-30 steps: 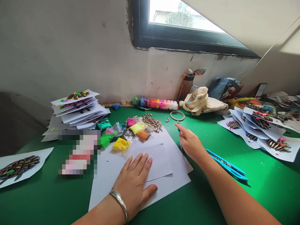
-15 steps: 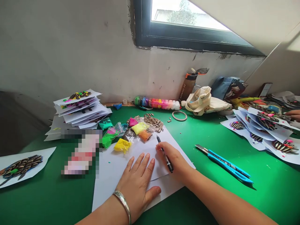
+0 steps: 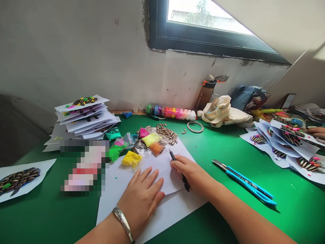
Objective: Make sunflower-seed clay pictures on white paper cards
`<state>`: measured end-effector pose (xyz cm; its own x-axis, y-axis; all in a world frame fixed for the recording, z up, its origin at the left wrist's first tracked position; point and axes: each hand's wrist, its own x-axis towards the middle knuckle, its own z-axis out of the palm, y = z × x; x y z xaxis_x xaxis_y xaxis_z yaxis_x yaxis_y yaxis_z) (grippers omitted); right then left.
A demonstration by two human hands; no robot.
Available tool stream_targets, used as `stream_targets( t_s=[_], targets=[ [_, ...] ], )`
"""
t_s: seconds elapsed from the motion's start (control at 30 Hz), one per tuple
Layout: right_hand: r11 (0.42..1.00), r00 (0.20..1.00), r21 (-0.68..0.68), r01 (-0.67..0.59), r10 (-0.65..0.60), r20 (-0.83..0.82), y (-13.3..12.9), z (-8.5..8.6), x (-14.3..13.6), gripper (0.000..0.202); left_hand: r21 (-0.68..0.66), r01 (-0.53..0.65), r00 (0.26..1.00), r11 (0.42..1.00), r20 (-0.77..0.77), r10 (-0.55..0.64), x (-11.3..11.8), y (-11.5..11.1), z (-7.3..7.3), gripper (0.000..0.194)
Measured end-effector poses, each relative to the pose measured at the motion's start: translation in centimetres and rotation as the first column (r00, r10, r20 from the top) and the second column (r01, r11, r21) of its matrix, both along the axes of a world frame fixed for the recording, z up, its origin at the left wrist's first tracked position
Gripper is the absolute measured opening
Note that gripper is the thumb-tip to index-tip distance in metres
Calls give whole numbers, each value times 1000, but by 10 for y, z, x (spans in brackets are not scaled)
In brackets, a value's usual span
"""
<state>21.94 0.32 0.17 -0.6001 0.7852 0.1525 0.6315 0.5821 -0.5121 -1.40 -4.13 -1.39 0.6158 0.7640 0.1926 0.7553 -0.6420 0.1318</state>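
Sheets of white paper (image 3: 175, 203) lie on the green table in front of me. My left hand (image 3: 142, 196), with a silver bangle (image 3: 123, 222) at the wrist, rests flat on them with its fingers stretched out. My right hand (image 3: 191, 173) is closed round a black pen (image 3: 179, 171), whose tip points away from me above the paper. Just beyond the hands, small bags of coloured clay, among them a yellow bag (image 3: 131, 160) and an orange bag (image 3: 156, 147), sit on the far end of the paper by a pile of striped seeds (image 3: 169, 134).
A blue utility knife (image 3: 245, 183) lies to the right, blade out. Stacks of seed-decorated papers stand at left (image 3: 86, 123) and right (image 3: 286, 139). Along the wall are clay tubs (image 3: 172, 112), a roll of tape (image 3: 195, 126), a bottle (image 3: 206, 95) and a cloth bag (image 3: 220, 112). Another person's hand (image 3: 317, 132) shows far right.
My left hand has slid slightly left and toward me, its thumb drawn in closer to the fingers. The right hand keeps its hold on the pen, shifted slightly right. The view has turned a little.
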Motion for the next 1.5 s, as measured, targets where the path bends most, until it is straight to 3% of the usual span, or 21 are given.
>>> stream_targets(
  t_s=[0.23,0.43,0.7,1.0,1.1,1.17,1.23,1.3,1.37,1.5],
  targets=[
    [1000,1000,-21,-7,7,30,-2,4,3,19,-115,-31,989,993,142,47,0,4,11,31],
    [998,1000,-56,-4,4,-7,-2,7,2,19,-227,-80,968,971,213,130,-6,9,7,35],
    [998,998,-65,6,-10,-62,-1,4,4,24,-11,-72,997,997,-13,72,-9,4,-21,55],
    [986,987,89,139,-145,64,1,-2,3,22,10,-83,994,997,-64,83,-8,2,-20,56],
    [978,978,58,199,-195,-68,2,-6,7,20,33,-87,994,996,-70,89,-7,0,-20,57],
    [958,923,3,288,-277,-267,0,-6,9,22,47,-90,993,995,-70,94,-6,-1,-19,56],
    [920,799,-140,366,-388,-459,-5,-4,8,31,52,-91,993,994,-72,95,-5,-2,-17,56],
    [877,661,-335,345,-481,-576,-10,0,2,37,49,-93,993,994,-64,96,-5,-3,-15,56],
    [851,580,-449,273,-518,-629,-13,3,-8,40,41,-105,993,994,-41,106,-4,-2,-15,58],
    [793,633,-559,240,-565,-530,-12,5,-29,27,17,-115,993,993,-9,116,-5,0,-18,67]
  ],
)
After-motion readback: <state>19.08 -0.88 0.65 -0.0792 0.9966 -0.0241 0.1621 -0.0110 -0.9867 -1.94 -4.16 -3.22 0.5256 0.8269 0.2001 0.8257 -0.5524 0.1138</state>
